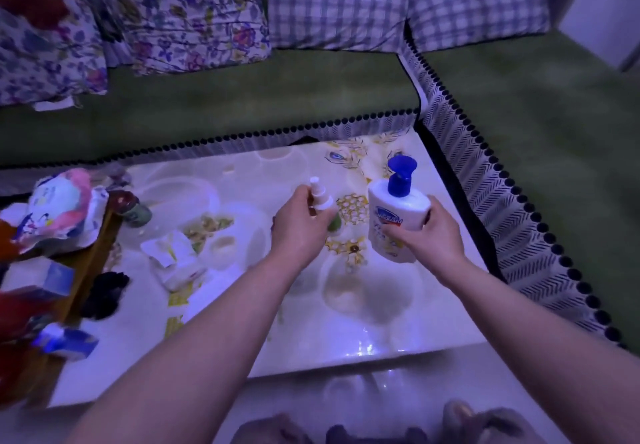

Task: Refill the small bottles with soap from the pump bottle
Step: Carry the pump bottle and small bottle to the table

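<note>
My right hand (pixel 427 232) grips a white pump bottle (pixel 394 213) with a blue pump head (pixel 401 175), held tilted above the right part of the glossy table (pixel 311 322). My left hand (pixel 299 227) holds a small white bottle (pixel 320 197) by its body, its white spray top pointing up. A greenish part shows just below that bottle, partly hidden by my fingers. The two bottles are apart, roughly a hand's width from each other.
A crumpled tissue pack (pixel 175 258) lies left of centre. A colourful bag (pixel 57 208), small boxes (pixel 38 279), a dark cloth (pixel 105 293) and a small jar (pixel 135 209) crowd the left edge. A green sofa (pixel 242 97) with cushions wraps the table's far and right sides.
</note>
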